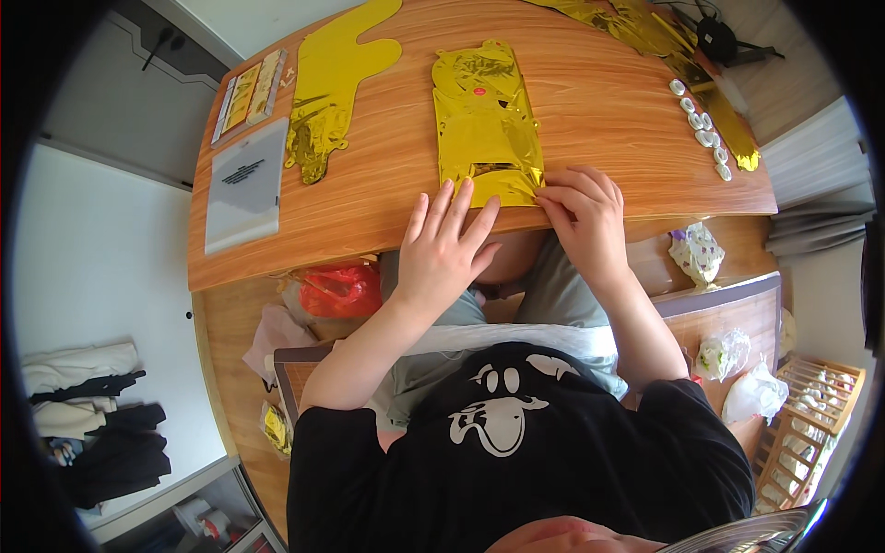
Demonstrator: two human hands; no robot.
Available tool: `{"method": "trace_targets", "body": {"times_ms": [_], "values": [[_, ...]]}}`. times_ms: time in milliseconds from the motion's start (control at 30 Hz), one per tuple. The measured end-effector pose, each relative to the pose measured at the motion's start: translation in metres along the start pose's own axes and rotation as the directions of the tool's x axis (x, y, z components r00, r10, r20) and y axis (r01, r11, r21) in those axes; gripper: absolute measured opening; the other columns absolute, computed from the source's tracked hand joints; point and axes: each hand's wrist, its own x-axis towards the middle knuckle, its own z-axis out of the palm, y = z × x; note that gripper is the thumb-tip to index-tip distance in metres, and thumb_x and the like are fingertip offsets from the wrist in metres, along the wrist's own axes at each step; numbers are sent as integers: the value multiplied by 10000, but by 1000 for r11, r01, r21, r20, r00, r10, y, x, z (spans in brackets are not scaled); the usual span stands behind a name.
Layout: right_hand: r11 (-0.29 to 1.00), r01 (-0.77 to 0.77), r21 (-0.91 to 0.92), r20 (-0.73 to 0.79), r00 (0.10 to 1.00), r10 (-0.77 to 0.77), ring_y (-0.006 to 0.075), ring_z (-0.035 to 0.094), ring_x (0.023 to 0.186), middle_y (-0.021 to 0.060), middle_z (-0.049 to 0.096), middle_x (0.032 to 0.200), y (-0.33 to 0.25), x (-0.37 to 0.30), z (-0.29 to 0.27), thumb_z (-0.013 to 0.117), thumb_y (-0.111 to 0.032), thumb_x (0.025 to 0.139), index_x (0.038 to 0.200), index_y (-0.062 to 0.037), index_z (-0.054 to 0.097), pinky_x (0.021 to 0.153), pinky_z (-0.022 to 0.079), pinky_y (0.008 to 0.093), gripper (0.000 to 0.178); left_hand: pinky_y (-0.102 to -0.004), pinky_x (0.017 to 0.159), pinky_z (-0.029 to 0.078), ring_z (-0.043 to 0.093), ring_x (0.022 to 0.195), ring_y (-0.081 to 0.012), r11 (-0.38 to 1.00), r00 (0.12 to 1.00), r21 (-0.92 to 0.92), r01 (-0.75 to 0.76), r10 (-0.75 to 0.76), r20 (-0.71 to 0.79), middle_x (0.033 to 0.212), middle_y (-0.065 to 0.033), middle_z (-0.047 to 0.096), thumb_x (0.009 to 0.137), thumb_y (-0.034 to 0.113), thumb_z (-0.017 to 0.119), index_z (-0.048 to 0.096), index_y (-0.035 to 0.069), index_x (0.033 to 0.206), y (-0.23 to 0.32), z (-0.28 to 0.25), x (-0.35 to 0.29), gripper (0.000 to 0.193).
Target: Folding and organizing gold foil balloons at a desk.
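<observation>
A flat gold foil balloon (pixel 489 124), crinkled and with a small red spot near its far end, lies lengthwise on the wooden table (pixel 599 111). Its near end reaches close to the table's front edge. My left hand (pixel 441 247) rests with fingers spread, the tips touching the near left part of the foil. At the near right corner, my right hand (pixel 588 217) pinches the foil between thumb and fingers.
Another gold foil balloon (pixel 332 78) lies to the left, beside a clear plastic pouch (pixel 244 189) and a flat printed package (pixel 249 92). Several small white rolls (pixel 708 138) line the right side, near more gold foil (pixel 737 134). A black object (pixel 716 39) sits far right.
</observation>
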Motion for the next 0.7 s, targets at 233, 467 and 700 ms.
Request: {"method": "trace_targets", "body": {"times_ms": [233, 467, 700], "values": [[996, 67, -57, 104, 993, -61, 330, 587, 1296, 37, 696, 1314, -5, -12, -15, 756, -190, 888, 1197, -121, 764, 1091, 426, 479, 316, -551, 1144, 395, 538, 1364, -362, 999, 999, 40, 29, -30, 25, 1454, -172, 572, 882, 412, 759, 558, 221, 1466, 4, -6, -2, 646], [975, 187, -124, -17, 982, -190, 292, 614, 1253, 19, 718, 1272, 3, -30, -7, 805, -212, 833, 1127, -150, 787, 1070, 430, 448, 301, -527, 1123, 436, 549, 1351, -381, 991, 1000, -133, -13, 17, 26, 1494, -181, 544, 919, 374, 730, 588, 210, 1449, -4, -11, -6, 573], [966, 241, -92, -158, 954, -253, 240, 664, 1069, -3, 741, 1131, 0, -32, -4, 836, -129, 770, 986, -153, 793, 945, 469, 401, 222, -461, 1076, 502, 624, 1277, -312, 951, 998, -308, -26, 5, -67, 1447, -170, 591, 904, 180, 751, 581, 102, 1421, -19, -16, -17, 550]]}}
